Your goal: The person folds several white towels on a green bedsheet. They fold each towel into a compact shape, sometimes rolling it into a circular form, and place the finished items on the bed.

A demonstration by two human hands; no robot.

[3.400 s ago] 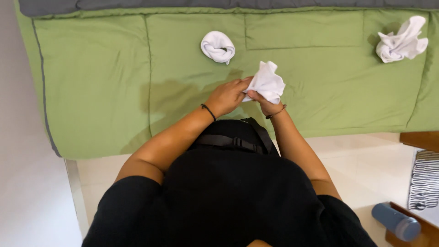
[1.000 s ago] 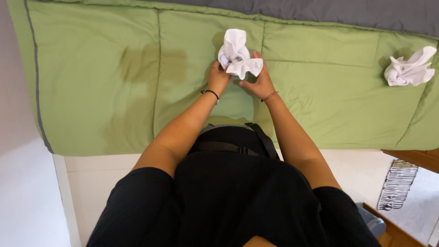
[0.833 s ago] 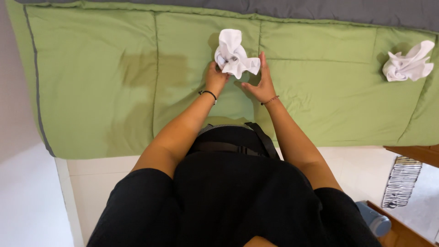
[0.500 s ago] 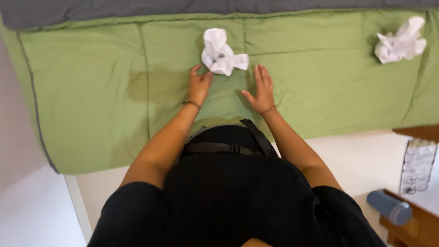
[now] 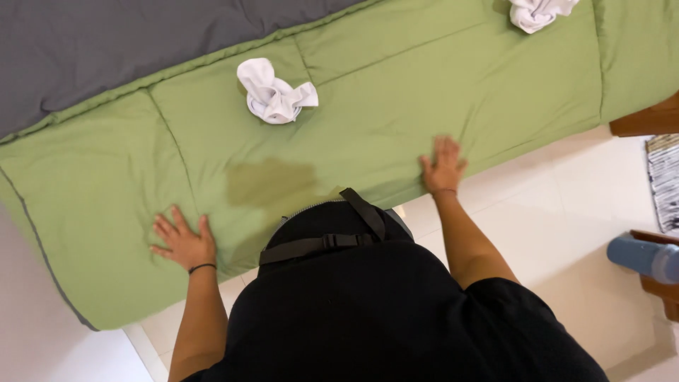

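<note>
Both hands lie flat, palms down, on the green quilt (image 5: 396, 106) that covers the bed. The left hand (image 5: 182, 240) rests near the quilt's near edge, fingers (image 5: 164, 228) spread wide and holding nothing; a thin dark band circles its wrist. The right hand (image 5: 443, 166) presses the quilt just at its near edge, fingers (image 5: 445, 147) extended and slightly apart, likewise gripping nothing. The two hands are well apart, with the person's black-clad torso between them. A twisted white towel (image 5: 274, 93) sits on the quilt beyond the hands, near the seam where a grey cover (image 5: 106, 49) begins, touched by neither hand. A second white towel (image 5: 537, 10) lies at the upper edge of view. A darker patch (image 5: 272, 180) marks the quilt between the towel and the torso.
</note>
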